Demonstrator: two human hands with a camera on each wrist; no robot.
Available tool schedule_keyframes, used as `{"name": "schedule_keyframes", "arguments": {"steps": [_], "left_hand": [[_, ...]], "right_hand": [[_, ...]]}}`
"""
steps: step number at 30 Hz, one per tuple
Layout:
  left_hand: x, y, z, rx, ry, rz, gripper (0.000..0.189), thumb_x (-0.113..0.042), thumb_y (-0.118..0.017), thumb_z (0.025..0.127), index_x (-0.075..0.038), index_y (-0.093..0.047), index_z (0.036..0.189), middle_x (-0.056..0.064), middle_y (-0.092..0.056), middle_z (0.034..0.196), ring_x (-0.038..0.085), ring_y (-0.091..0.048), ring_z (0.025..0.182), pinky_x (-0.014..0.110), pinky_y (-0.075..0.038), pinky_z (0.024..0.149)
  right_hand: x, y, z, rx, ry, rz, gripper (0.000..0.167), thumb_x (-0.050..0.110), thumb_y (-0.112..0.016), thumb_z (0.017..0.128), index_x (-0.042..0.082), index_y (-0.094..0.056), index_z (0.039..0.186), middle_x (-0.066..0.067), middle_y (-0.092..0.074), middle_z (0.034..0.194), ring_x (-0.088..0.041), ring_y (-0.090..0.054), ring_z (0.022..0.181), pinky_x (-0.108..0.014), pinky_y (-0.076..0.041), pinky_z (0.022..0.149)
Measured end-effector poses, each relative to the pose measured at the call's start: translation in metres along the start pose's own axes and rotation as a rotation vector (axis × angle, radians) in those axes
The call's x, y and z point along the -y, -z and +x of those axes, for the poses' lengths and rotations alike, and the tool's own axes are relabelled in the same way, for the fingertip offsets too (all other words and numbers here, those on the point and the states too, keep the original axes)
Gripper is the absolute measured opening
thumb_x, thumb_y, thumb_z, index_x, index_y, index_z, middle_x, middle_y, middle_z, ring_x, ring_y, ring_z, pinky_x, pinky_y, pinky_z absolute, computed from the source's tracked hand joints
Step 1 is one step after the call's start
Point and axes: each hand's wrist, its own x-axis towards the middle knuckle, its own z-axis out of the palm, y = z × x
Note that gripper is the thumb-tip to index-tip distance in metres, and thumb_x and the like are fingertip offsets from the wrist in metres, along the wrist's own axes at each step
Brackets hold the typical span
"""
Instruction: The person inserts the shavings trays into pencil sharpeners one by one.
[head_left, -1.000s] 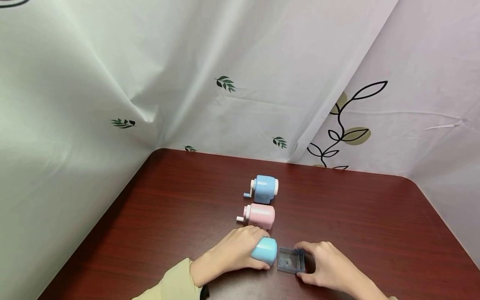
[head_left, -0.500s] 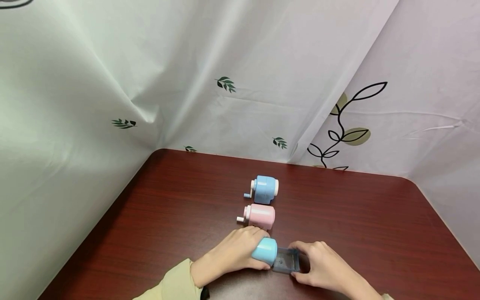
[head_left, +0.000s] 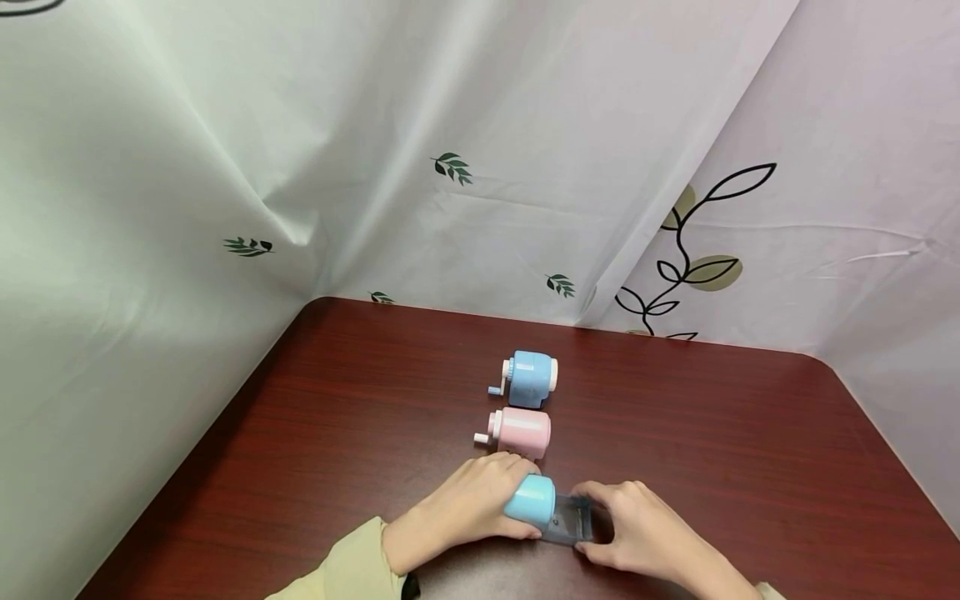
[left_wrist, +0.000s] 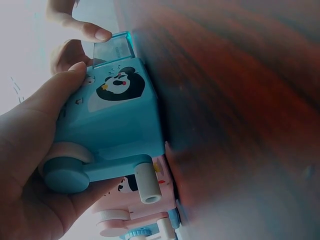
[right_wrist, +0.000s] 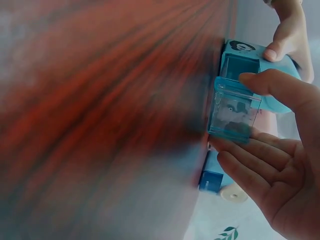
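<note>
Nearby, left hand (head_left: 457,510) gripping blue sharpener (head_left: 529,501), right hand (head_left: 645,529) pinching drawer (head_left: 572,519), half-inserted.

Dark red wood-grain table (head_left: 360,417), pale leaf-print curtains (head_left: 450,167) behind, perhaps plastic sheeting, soft even light

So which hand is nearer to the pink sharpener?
Left. The left hand grips the blue sharpener right in front of the pink sharpener, almost touching it. The right hand holds the clear drawer, farther off to the right.
</note>
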Motion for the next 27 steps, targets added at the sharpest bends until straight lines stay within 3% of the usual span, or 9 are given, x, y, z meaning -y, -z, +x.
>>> {"name": "schedule_keyframes", "arguments": {"steps": [27], "left_hand": [[0.000,0.000,0.001,0.025,0.014,-0.026,0.053,-0.048,-0.078,0.073,-0.015,-0.061,0.109,-0.006,-0.063,0.097,0.006,-0.060,0.089,0.019,-0.050,0.073]], "right_hand": [[0.002,-0.004,0.016,0.036,0.059,0.008,0.045,0.031,-0.084,0.071,0.012,-0.065,0.108,0.009,-0.070,0.089,0.007,-0.054,0.070,-0.010,-0.042,0.061]]}}
